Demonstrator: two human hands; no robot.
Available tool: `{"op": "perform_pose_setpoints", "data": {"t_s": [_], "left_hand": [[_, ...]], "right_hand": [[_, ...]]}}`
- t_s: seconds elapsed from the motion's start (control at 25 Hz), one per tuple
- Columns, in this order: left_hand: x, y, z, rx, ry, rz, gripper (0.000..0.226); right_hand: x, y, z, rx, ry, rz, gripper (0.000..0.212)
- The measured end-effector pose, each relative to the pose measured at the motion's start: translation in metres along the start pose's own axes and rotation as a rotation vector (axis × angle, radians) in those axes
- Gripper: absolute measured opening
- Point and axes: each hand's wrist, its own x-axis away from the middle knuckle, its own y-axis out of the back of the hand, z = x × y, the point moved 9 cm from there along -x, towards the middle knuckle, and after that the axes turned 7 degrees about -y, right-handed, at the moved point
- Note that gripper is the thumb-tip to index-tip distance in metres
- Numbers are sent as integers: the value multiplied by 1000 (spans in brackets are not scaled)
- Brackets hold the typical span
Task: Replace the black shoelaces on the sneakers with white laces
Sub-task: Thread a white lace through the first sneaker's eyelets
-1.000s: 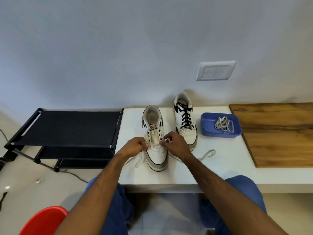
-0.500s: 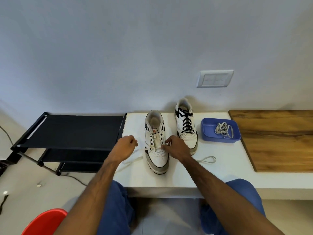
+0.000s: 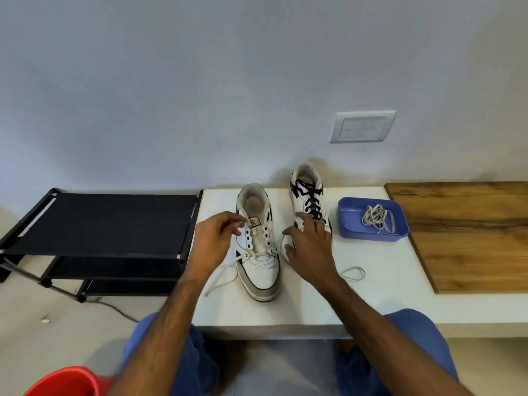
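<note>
The near sneaker (image 3: pixel 258 270) stands mid-table with a white lace (image 3: pixel 221 277) through its lowest eyelets only; both lace ends trail loose on the table, one to the left and one to the right behind my wrist. My left hand (image 3: pixel 214 242) has curled fingers that pinch this sneaker's left eyelet flap. Spread and holding nothing, my right hand (image 3: pixel 310 245) hovers between the two shoes, fingertips at the toe of the far sneaker (image 3: pixel 307 195). That one still has black laces (image 3: pixel 313 200). Another white lace (image 3: pixel 377 218) lies bundled in a blue tray (image 3: pixel 347 224).
The white table (image 3: pixel 385 281) backs onto a wall. A wooden board (image 3: pixel 471 238) covers its right part. A black shoe rack (image 3: pixel 108 221) stands left of the table, and a red stool (image 3: pixel 65 382) is at the bottom left. My knees are under the front edge.
My left hand has moved from beside the near sneaker up to its eyelet flap. My right hand has let go at the eyelets, opened and shifted right toward the black-laced sneaker.
</note>
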Motion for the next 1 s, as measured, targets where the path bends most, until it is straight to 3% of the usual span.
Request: {"op": "perform_pose_setpoints", "data": {"t_s": [0.24,0.68,0.84,1.0], "left_hand": [[10,-57,39,-67,-21,81,26],[-1,-73,35,-102,-128,126,36],[0,-78,36,-57,-91,77,45],[-1,-78,42,10,-20,48,39]], "right_hand": [[-2,-26,14,-376,-126,166,42],[-8,-35,13,-392,-133,96,23],[-6,-35,11,-449,-134,103,22],[-5,-33,11,-467,-130,96,22]]}}
